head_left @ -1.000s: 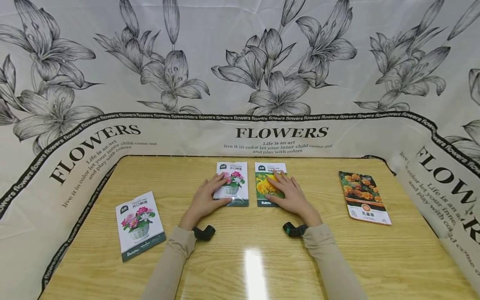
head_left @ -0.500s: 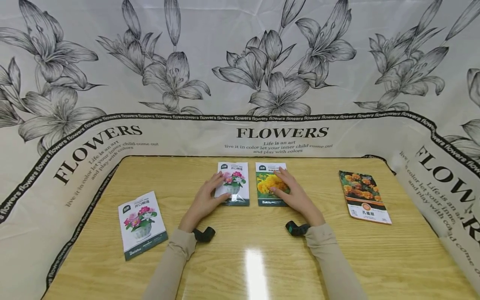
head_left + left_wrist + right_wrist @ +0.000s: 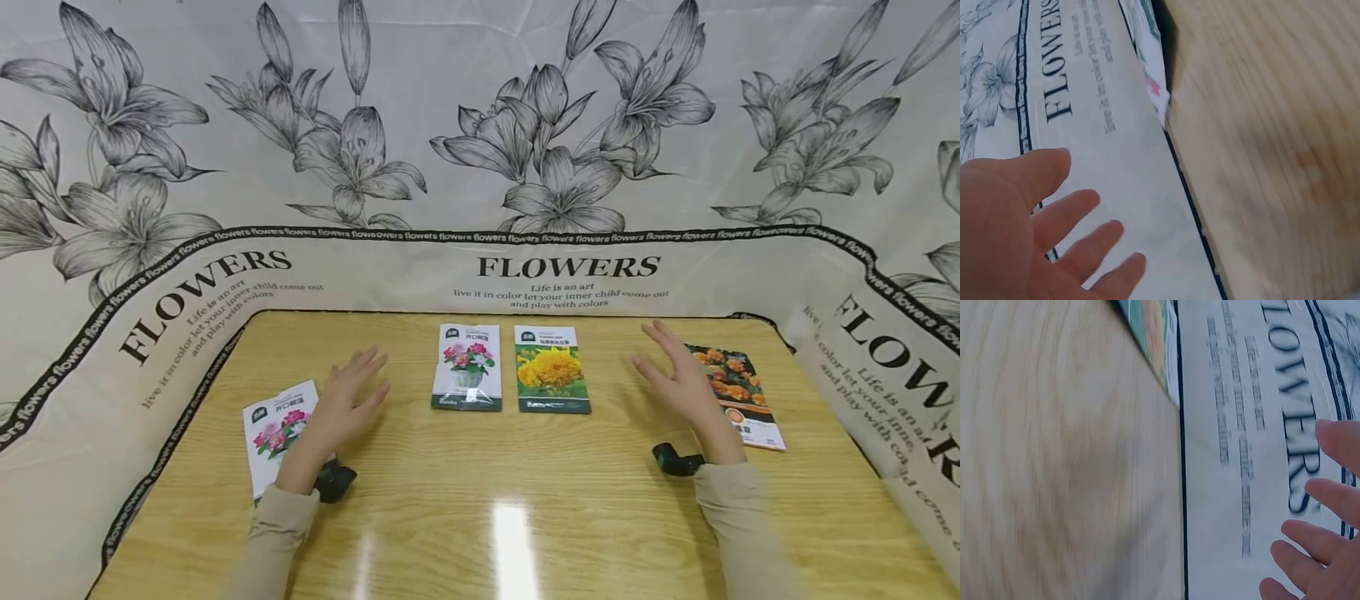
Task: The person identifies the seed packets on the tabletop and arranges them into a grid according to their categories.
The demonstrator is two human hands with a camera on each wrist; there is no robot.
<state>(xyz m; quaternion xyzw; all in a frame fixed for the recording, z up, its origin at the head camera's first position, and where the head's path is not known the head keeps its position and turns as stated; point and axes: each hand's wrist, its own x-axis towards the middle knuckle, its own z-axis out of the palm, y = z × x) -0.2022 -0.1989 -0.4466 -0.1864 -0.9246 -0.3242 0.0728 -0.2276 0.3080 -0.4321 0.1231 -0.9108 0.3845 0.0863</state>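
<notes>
My left hand [image 3: 339, 417] is held above the table with its fingers spread, holding nothing. It partly covers a pink-flower seed packet [image 3: 264, 437] at the left. Fingers loosely extended, my right hand [image 3: 688, 396] hovers beside an orange marigold seed packet [image 3: 756, 392], hiding part of it. Between the hands, two seed packets lie side by side with a small gap: one with pink flowers in a pot [image 3: 467, 367], the other with a yellow flower [image 3: 552, 371]. Both wrist views show empty hands, with a packet edge [image 3: 1152, 62] in the left one.
A pale wooden table [image 3: 442, 500] bears all the packets. White cloth [image 3: 390, 279] printed with flowers and lettering rises at the back and both sides. Black wrist cameras [image 3: 677, 460] sit on both wrists, and light glares on the table's front middle.
Both hands have left the two middle packets and moved apart, the left hand toward the left packet and the right hand toward the marigold packet. The middle packets stay side by side.
</notes>
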